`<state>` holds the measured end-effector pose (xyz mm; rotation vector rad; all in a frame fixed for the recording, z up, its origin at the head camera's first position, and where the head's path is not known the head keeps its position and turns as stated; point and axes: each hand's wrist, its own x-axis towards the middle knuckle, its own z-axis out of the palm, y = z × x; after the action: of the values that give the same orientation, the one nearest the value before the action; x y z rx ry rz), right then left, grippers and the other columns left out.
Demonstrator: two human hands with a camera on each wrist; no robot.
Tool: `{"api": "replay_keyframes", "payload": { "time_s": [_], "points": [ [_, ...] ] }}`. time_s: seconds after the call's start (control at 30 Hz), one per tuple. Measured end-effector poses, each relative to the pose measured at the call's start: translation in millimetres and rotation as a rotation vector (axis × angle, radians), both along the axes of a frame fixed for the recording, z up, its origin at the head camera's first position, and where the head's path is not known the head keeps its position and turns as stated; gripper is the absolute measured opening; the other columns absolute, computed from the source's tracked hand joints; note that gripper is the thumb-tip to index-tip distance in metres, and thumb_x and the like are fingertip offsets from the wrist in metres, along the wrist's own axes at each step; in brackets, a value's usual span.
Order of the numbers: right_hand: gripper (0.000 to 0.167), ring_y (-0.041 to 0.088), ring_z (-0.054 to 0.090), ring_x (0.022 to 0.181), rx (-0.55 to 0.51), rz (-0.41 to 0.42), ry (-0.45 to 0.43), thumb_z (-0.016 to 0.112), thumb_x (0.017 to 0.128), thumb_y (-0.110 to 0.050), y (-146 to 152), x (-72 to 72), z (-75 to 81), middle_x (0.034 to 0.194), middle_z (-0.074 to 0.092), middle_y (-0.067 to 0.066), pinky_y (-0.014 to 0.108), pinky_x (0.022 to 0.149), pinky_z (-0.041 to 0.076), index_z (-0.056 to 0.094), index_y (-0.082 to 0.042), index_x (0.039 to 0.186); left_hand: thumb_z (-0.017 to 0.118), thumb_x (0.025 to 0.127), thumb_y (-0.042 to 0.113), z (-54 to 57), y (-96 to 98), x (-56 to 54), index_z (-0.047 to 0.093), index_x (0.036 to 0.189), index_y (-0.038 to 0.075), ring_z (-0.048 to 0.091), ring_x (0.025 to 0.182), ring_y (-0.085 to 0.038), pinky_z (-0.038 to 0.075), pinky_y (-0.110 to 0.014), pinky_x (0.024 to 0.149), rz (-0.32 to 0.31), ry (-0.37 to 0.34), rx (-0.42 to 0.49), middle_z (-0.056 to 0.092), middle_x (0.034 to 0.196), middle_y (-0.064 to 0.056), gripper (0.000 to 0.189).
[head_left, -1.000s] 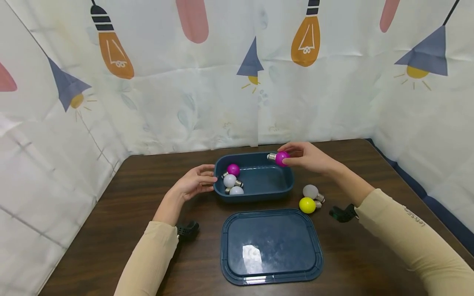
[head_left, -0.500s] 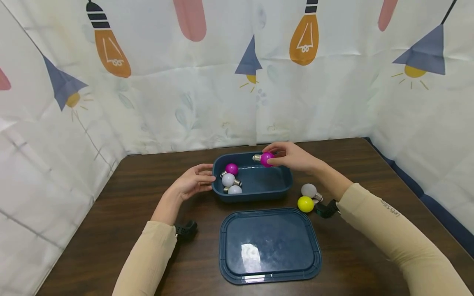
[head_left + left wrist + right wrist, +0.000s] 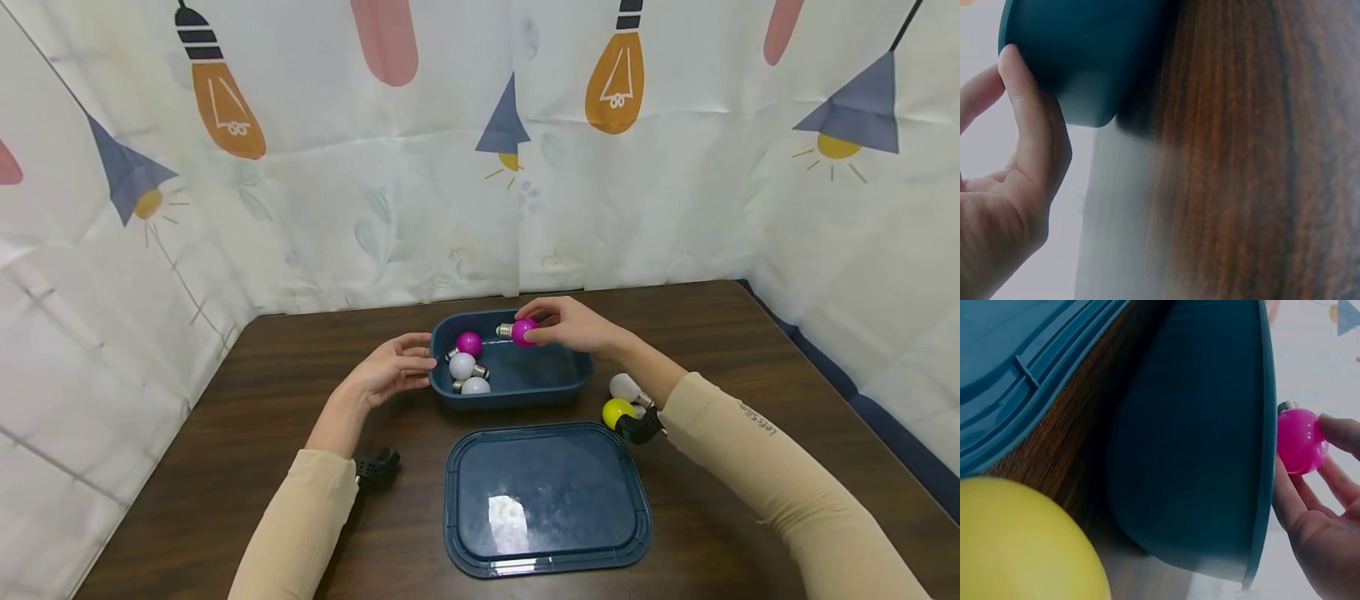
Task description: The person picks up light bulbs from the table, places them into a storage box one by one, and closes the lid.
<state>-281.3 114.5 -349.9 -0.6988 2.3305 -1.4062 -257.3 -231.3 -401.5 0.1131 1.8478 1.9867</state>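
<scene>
My right hand (image 3: 564, 327) pinches a magenta light bulb (image 3: 523, 332) by its round globe, with the metal screw base pointing left. It is over the right half of a dark blue plastic box (image 3: 536, 398). The right wrist view shows the held bulb (image 3: 1302, 442) just past the box's rim, thumb and fingers about it. Inside the box at the left lie another magenta bulb (image 3: 469, 343) and two white bulbs (image 3: 462, 366). My left hand (image 3: 392, 367) rests its fingertips against the box's left end; in the left wrist view, a bent finger (image 3: 1025, 106) touches the outer wall.
A dark blue lid (image 3: 547, 500) lies flat on the brown wooden table (image 3: 300, 400) in front of the box. To the right sit a yellow bulb (image 3: 617, 412) and a white bulb (image 3: 624, 387), partly covered by the right wrist's strap. Patterned cloth (image 3: 450, 208) hangs behind.
My right hand has carried the magenta bulb leftward and slightly lower over the box, from its back right corner. The left hand has stayed at the box's left end.
</scene>
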Motion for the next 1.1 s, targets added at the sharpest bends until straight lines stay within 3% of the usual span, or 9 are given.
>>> {"api": "replay_keyframes", "payload": {
  "time_s": [0.3, 0.8, 1.1],
  "points": [
    [0.04, 0.032, 0.065, 0.111, -0.041, 0.0, -0.025, 0.072, 0.097, -0.012, -5.5, -5.2, -10.6, 0.133, 0.058, 0.019, 0.054, 0.098, 0.052, 0.062, -0.002, 0.135, 0.06, 0.1, -0.003, 1.1, -0.4, 0.3, 0.029, 0.155, -0.003, 0.07, 0.088, -0.015, 0.06, -0.03, 0.078, -0.001, 0.002, -0.021, 0.052, 0.13, -0.025, 0.063],
    [0.036, 0.031, 0.064, 0.109, -0.071, -0.005, -0.032, 0.07, 0.098, -0.008, -17.7, -8.8, -20.8, 0.128, 0.06, 0.018, 0.045, 0.095, 0.055, 0.062, 0.001, 0.132, 0.061, 0.1, -0.003, 1.1, -1.9, 1.6, 0.029, 0.155, -0.003, 0.07, 0.087, -0.015, 0.06, -0.03, 0.078, 0.002, -0.002, -0.016, 0.053, 0.127, -0.023, 0.064],
    [0.037, 0.033, 0.064, 0.11, -0.083, -0.012, -0.065, 0.071, 0.097, -0.007, -24.4, -8.3, -23.6, 0.13, 0.059, 0.02, 0.051, 0.098, 0.053, 0.062, 0.002, 0.131, 0.061, 0.1, -0.003, 1.5, -0.2, 2.2, 0.028, 0.155, -0.003, 0.07, 0.086, -0.015, 0.06, -0.03, 0.076, 0.005, -0.006, -0.004, 0.054, 0.126, -0.022, 0.064]
  ]
}}
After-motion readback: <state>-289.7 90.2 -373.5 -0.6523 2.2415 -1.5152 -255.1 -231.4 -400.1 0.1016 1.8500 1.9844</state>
